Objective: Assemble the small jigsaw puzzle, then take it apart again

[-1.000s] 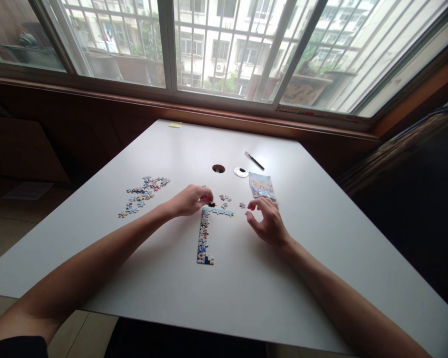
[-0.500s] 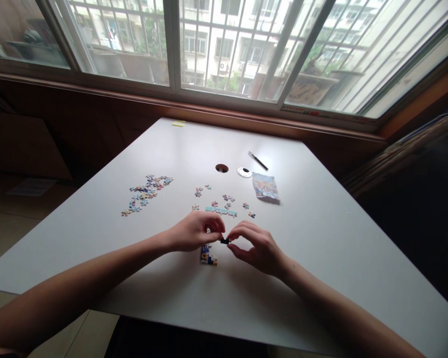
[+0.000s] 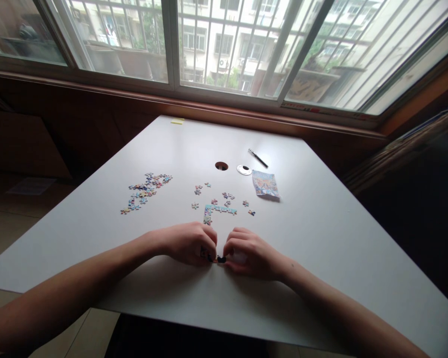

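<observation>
A dark puzzle piece (image 3: 221, 259) lies on the table at the lower end of the joined puzzle border (image 3: 220, 209). My right hand (image 3: 252, 253) pinches its right side between thumb and fingers. My left hand (image 3: 190, 243) has its fingers curled down onto the bottom corner of the border, just left of the dark piece, and covers most of that corner. The border's light-blue top row and upper left side show beyond my hands. Several loose puzzle pieces (image 3: 227, 203) are scattered around the top row.
A pile of puzzle pieces (image 3: 144, 191) spreads over the left of the white table (image 3: 321, 238). Farther back are a creased picture sheet (image 3: 266, 185), a pen (image 3: 258, 158), a round cover (image 3: 244, 170) and a hole (image 3: 221, 166). Yellow strips (image 3: 177, 121) mark the far edge.
Both hands have come down toward me with the dark piece, from mid-air beside the border to its bottom corner. The border's left side is now more exposed above my left hand.
</observation>
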Tool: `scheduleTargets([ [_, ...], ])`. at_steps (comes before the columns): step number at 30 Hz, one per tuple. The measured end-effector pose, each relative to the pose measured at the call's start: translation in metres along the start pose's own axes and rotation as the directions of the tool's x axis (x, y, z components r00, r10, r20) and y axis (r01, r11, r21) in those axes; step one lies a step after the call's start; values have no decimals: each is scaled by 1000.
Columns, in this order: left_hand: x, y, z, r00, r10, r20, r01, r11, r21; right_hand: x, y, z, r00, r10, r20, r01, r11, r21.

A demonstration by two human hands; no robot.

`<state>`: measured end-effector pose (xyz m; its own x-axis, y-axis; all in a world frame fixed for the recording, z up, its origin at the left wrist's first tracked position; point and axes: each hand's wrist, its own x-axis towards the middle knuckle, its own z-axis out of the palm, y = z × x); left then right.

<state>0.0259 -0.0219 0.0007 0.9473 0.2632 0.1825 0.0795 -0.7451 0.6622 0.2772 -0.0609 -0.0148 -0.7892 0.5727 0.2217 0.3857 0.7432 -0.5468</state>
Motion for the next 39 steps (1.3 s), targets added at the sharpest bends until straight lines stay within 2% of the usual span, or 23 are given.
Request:
scheduleTargets([
  [7, 0, -1, 0, 999, 31, -9, -30, 999, 26, 1, 0, 1, 1000, 19, 10, -18, 1000, -23],
  [18, 1, 3, -1, 998, 52, 19, -53, 995, 87, 0, -1, -2, 997, 72, 26, -74, 996, 59],
  [22, 2, 5, -2, 999, 35, 37, -38, 997, 72, -2, 4, -4, 999, 35, 33, -37, 996, 77],
  [27, 2, 5, -2, 999, 30, 46, -32, 998, 50, -1, 2, -5, 997, -68, 18, 69, 997, -28],
  [30, 2, 5, -2, 999, 22, 40, -24, 998, 51, 1, 3, -9, 995, -97, 14, 97, 995, -12],
  [31, 2, 5, -1, 999, 21, 34, -23, 998, 53, 1, 6, -11, 997, -75, -28, 75, 997, 2],
  [33, 2, 4, -1, 1000, 16, 24, -17, 999, 46, -1, 19, -18, 976, 48, -212, -51, 999, -10],
  [34, 2, 4, 0, 1000, 10, 23, -11, 999, 38, -4, 28, -22, 922, 154, -357, -180, 983, -40],
  [35, 2, 3, 0, 1000, 2, 25, -3, 1000, 29, -7, 38, -27, 836, 244, -491, -319, 945, -75],
  [36, 2, 3, 0, 1000, -6, 31, 5, 1000, 22, -10, 48, -33, 777, 304, -550, -428, 897, -108],
  [38, 1, 2, 0, 999, -16, 39, 16, 1000, 14, -18, 66, -43, 769, 383, -512, -530, 829, -177],
  [39, 1, 2, 1, 999, -18, 41, 17, 1000, 14, -21, 72, -46, 781, 407, -474, -542, 819, -191],
])
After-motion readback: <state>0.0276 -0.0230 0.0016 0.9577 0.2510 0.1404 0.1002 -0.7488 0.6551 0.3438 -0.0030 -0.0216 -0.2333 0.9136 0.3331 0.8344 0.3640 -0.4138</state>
